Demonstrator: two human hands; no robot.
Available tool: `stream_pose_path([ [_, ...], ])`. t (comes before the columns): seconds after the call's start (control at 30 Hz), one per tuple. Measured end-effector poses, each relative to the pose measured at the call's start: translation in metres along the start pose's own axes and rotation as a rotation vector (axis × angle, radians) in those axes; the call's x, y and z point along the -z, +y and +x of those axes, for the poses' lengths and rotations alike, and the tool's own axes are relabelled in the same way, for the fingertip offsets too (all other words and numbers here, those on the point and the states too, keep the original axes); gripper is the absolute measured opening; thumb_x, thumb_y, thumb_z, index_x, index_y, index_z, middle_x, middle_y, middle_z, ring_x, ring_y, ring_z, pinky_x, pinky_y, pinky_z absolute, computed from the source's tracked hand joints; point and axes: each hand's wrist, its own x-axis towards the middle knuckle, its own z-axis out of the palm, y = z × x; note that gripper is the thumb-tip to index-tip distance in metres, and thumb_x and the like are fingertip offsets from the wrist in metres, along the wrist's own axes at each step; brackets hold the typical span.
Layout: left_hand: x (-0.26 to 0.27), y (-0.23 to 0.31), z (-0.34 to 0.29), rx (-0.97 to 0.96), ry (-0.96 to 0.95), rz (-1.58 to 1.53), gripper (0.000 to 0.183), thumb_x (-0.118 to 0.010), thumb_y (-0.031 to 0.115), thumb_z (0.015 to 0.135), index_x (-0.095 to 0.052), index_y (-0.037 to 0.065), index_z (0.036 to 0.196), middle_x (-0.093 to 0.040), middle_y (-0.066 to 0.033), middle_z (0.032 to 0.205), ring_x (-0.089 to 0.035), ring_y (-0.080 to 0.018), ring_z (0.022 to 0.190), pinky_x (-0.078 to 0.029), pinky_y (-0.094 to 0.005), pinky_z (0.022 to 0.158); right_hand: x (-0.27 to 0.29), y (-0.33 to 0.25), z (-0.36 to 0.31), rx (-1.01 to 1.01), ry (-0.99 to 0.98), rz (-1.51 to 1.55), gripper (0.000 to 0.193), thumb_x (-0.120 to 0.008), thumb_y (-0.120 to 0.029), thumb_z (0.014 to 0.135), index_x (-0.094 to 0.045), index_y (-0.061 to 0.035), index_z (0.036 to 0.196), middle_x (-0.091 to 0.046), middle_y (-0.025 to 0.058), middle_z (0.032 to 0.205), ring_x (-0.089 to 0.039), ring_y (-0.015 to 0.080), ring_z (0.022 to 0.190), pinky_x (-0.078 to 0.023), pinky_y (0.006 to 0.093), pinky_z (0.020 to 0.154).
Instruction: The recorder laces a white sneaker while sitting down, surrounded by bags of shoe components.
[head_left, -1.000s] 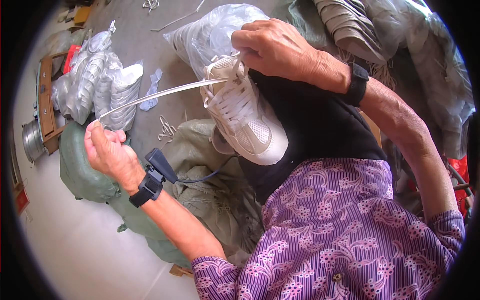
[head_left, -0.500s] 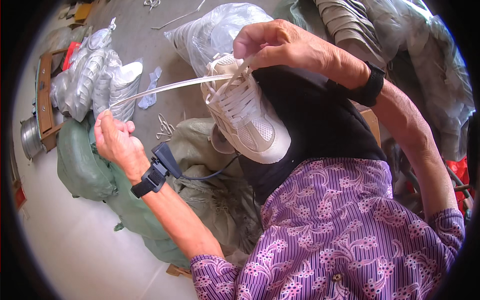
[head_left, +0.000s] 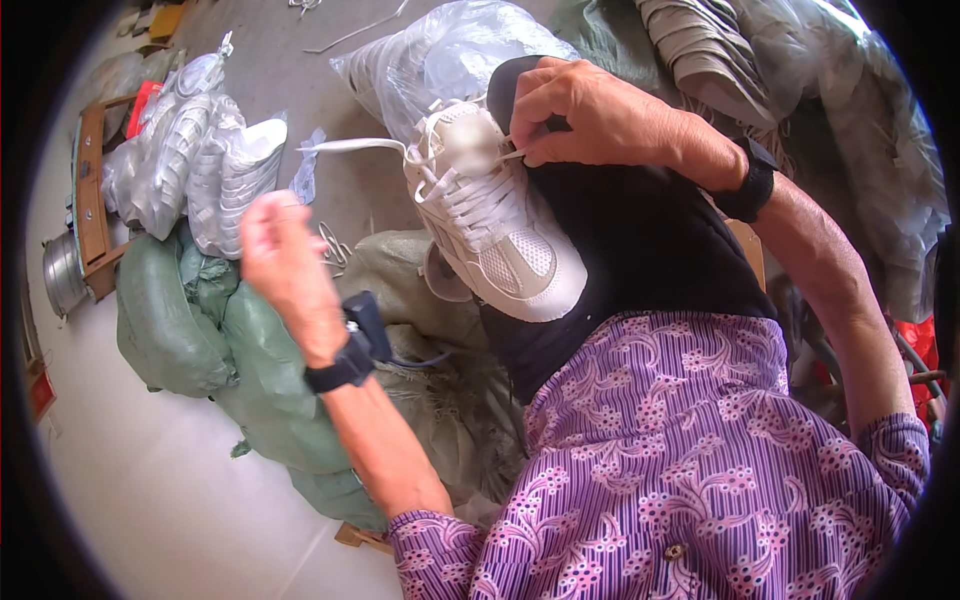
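Note:
A white sneaker (head_left: 497, 225) rests on my black-covered lap, its toe pointing toward me and its front laced crosswise. At the shoe's collar, my right hand (head_left: 575, 115) pinches a short length of white shoelace (head_left: 514, 155). From the other side of the opening, a longer lace end (head_left: 350, 145) sticks out to the left, free in the air. Below that end is my left hand (head_left: 285, 265), apart from lace and shoe. Motion smears its fingers, so whether they are closed is unclear.
Stacked white shoe parts (head_left: 240, 180) in clear plastic stand at left, above green sacks (head_left: 265, 350). A clear plastic bag (head_left: 450, 55) lies beyond the sneaker. More wrapped stacks (head_left: 860, 150) fill the right side. Loose laces (head_left: 335, 250) lie on the floor.
My left hand has let go of the stretched lace and moved right and down. The lace end now hangs loose. My right hand has shifted slightly right and pinches a lace at the collar.

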Motion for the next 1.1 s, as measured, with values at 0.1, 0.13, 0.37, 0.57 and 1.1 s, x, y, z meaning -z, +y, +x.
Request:
stream_pose_path([
  [0.1, -0.028, -0.001, -0.036, -0.038, -0.292, -0.010, 0.009, -0.069, 0.009, 0.085, -0.067, 0.006, 0.093, -0.058, 0.0036, 0.076, -0.049, -0.0037, 0.064, -0.042, -0.0206, 0.056, -0.004, 0.001, 0.000, 0.035, 0.007, -0.024, 0.015, -0.070, -0.019, 0.074, -0.068, -0.0081, 0.085, -0.064, 0.0063, 0.082, -0.059, 0.0246, 0.088, -0.046, 0.0367, 0.083],
  [0.13, -0.034, -0.008, -0.041, -0.098, -0.362, 0.011, 0.012, -0.070, 0.004, 0.082, -0.067, 0.004, 0.093, -0.057, 0.0020, 0.081, -0.050, -0.0054, 0.067, -0.042, -0.0215, 0.060, -0.005, 0.000, 0.001, 0.031, 0.013, -0.019, 0.015, -0.070, -0.018, 0.075, -0.068, -0.0078, 0.085, -0.064, 0.0061, 0.082, -0.059, 0.0244, 0.088, -0.047, 0.0366, 0.082],
  [0.37, -0.047, -0.008, -0.049, -0.242, -0.410, 0.020, 0.009, -0.067, 0.003, 0.082, -0.063, 0.001, 0.090, -0.056, -0.0026, 0.086, -0.052, -0.0105, 0.068, -0.044, -0.0246, 0.062, -0.008, -0.001, 0.002, 0.024, 0.040, -0.064, 0.015, -0.070, -0.018, 0.075, -0.068, -0.0075, 0.085, -0.064, 0.0051, 0.079, -0.061, 0.0233, 0.084, -0.049, 0.0365, 0.078],
  [0.57, -0.040, 0.008, -0.050, -0.401, -0.477, 0.120, 0.007, -0.061, 0.007, 0.088, -0.055, 0.002, 0.087, -0.054, -0.0076, 0.082, -0.053, -0.0207, 0.071, -0.045, -0.0313, 0.064, -0.007, -0.004, 0.002, 0.075, 0.036, -0.162, 0.013, -0.069, -0.017, 0.075, -0.067, -0.0081, 0.084, -0.064, 0.0038, 0.078, -0.060, 0.0241, 0.082, -0.048, 0.0363, 0.078],
  [1.1, -0.025, 0.012, -0.061, -0.168, -0.566, 0.265, 0.012, -0.068, 0.008, 0.082, -0.059, 0.003, 0.086, -0.053, -0.0080, 0.077, -0.053, -0.0234, 0.064, -0.043, -0.0362, 0.059, -0.008, -0.009, -0.004, 0.074, 0.007, -0.252, 0.010, -0.070, -0.019, 0.076, -0.068, -0.0128, 0.084, -0.063, 0.0004, 0.083, -0.056, 0.0215, 0.091, -0.040, 0.0400, 0.089],
])
